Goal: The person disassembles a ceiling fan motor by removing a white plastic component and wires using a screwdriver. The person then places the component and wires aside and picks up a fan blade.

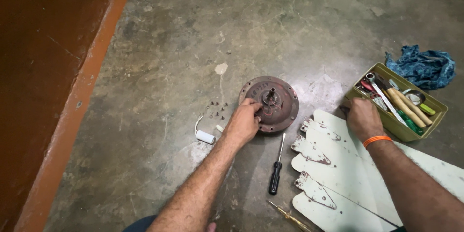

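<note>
The left hand (pixel 243 121) rests on the near-left edge of a round, rusty ceiling fan motor housing (pixel 275 101), which lies flat on the concrete floor (pixel 169 58). Its fingers are curled over the rim and touch the housing; I cannot tell if they really pinch something there. A short shaft stands up in the middle of the housing.

The right hand (pixel 363 117) lies with the knuckles up, loosely closed, on the top of the white fan blades (pixel 338 164), just beside an olive-green tool tray (pixel 401 133). Whether it holds something under the palm is not visible. An orange band is around this wrist.

The tray contains a metal wrench, tools with wooden handles, a screwdriver with a green handle, pliers with red grips and a roll of tape, all lying close together. Behind the tray is a crumpled blue rag (pixel 423 67).

Left of the housing, small screws (pixel 217 111) are scattered, and near them lies a white capacitor (pixel 205 137) with a wire. A black-handled screwdriver (pixel 276 171) lies between the forearms, and a second screwdriver with a yellowish handle (pixel 290 217) lies lower.
</note>
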